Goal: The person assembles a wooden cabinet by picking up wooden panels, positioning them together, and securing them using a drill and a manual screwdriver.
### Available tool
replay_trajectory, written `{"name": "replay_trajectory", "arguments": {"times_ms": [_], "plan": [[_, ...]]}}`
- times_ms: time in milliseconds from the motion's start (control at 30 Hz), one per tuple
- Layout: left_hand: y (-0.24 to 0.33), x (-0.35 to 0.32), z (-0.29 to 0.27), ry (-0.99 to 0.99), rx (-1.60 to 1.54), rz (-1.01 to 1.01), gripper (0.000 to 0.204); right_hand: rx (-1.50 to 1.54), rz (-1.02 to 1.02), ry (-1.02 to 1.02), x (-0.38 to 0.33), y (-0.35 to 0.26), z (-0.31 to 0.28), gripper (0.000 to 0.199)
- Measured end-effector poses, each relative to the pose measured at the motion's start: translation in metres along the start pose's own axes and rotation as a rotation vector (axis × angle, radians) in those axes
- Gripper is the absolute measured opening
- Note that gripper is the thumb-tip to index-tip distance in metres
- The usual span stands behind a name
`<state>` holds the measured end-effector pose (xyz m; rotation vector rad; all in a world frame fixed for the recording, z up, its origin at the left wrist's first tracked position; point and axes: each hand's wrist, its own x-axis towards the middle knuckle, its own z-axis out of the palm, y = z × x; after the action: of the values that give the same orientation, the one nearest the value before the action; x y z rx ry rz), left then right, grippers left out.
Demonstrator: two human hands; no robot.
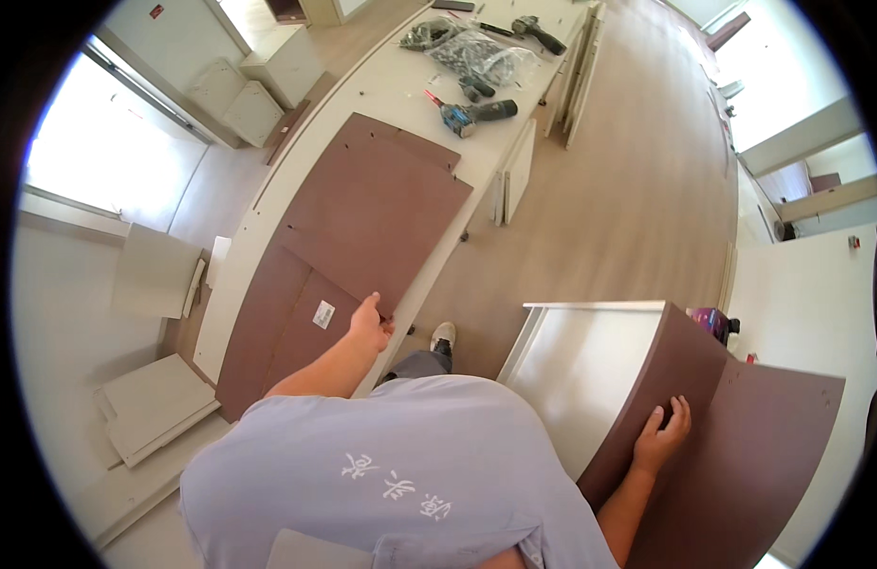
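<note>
My left hand (370,324) is at the near corner of a brown panel (391,209), its fingers closed round the edge. That panel lies on top of other brown panels (267,332) on a long white work table (400,119). A small white label (323,314) is stuck on one lower panel. To my right stands a box-like piece with a white panel (590,365) and a brown board (647,384). On that brown board rests my right hand (664,434), fingers stretched out and thumb apart. A second brown panel (761,446) stands just right of it.
A blue-and-black cordless drill (471,114), another power tool (540,35) and a clear bag of small hardware (481,59) lie farther up the table. White panels lean at its right side (519,171). Pale boards (158,408) lie at the left. A purple box (709,322) stands behind the box-like piece.
</note>
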<state>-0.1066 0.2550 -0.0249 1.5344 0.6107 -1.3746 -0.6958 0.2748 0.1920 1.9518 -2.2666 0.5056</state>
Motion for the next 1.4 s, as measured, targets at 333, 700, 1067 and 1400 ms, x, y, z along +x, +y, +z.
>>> {"name": "replay_trajectory", "arguments": {"times_ms": [333, 700, 1067, 1400], "plan": [[0.037, -0.061, 0.014, -0.377, -0.266, 0.228, 0.019, -0.004, -0.018, -0.012, 0.026, 0.027, 0.010, 0.029], [0.114, -0.149, 0.144, -0.537, 0.179, 0.765, 0.041, -0.061, 0.079, -0.049, 0.067, 0.013, 0.005, 0.032], [0.092, -0.155, 0.546, -1.049, 0.518, 0.273, 0.027, 0.078, 0.241, 0.020, 0.188, 0.002, 0.024, 0.037], [-0.037, -0.130, 0.763, -0.999, 1.256, -0.032, 0.032, 0.104, 0.543, -0.032, 0.210, -0.007, 0.025, 0.033]]}}
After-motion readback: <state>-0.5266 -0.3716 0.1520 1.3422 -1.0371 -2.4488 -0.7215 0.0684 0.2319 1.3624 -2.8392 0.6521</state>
